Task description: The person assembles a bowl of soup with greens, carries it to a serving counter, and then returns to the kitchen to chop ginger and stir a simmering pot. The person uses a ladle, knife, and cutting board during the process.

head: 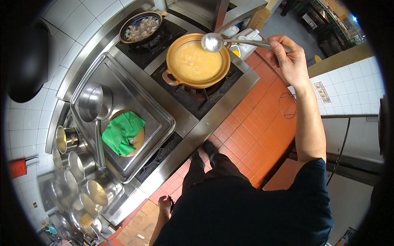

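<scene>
My right hand (288,60) grips the handle of a metal ladle (212,42), whose bowl hangs over the far right part of a brown clay pot (171,69). Pale orange-yellow soup (197,61) fills much of that pot, which sits on a gas burner (204,100). Low beside my body hangs my left hand (164,203), away from the stove. Its fingers are small and partly hidden, and a dark band or object shows beside it.
Behind the clay pot stands a smaller dark pot (121,30) with chunks of food in liquid. Left, a metal tray (154,113) bears a long-handled saucepan (92,106) and a green cloth (123,132) on a round board. Several metal pots (80,164) crowd the lower left. Plastic jugs (249,37) stand right of the stove.
</scene>
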Tool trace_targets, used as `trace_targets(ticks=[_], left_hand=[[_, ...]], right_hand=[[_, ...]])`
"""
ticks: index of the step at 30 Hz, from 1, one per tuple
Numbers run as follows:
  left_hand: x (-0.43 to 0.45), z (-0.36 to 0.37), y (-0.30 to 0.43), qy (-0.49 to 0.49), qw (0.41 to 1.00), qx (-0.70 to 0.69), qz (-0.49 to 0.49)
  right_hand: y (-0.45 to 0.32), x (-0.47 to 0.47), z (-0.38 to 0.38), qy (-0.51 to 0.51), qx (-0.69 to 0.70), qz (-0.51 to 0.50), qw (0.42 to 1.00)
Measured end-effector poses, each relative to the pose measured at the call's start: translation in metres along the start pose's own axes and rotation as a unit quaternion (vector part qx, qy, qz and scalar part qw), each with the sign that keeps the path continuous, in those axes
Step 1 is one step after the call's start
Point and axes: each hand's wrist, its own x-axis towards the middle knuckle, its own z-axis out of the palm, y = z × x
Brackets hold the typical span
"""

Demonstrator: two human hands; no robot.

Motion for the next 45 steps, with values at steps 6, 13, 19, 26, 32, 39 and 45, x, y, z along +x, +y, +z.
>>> trace_targets(ticks=[6, 13, 19, 26, 32, 39, 45], left_hand=[[0.013, 0.013, -0.035, -0.006, 0.996, -0.094, 0.005], [-0.008, 0.021, -0.022, -0.002, 0.998, -0.065, 0.009], [-0.014, 0.026, -0.026, 0.012, 0.998, -0.063, -0.013], [-0.016, 0.030, -0.030, 0.019, 0.998, -0.065, -0.015], [-0.016, 0.030, -0.031, 0.025, 0.998, -0.062, -0.012], [-0.012, 0.030, -0.039, 0.041, 0.998, -0.042, 0.007], [-0.021, 0.029, -0.032, 0.063, 0.998, -0.014, 0.003]], right_hand=[[0.005, 0.002, 0.003, -0.016, 0.012, 0.026, 0.999], [0.017, 0.004, 0.006, -0.035, -0.006, 0.017, 0.999], [0.022, 0.003, 0.006, -0.042, -0.023, 0.015, 0.999], [0.020, 0.002, 0.006, -0.052, -0.022, 0.026, 0.998], [0.022, 0.003, 0.007, -0.053, -0.021, 0.032, 0.998], [0.022, 0.006, 0.004, -0.032, 0.013, 0.026, 0.999], [0.024, 0.015, 0.000, -0.025, 0.038, 0.036, 0.998]])
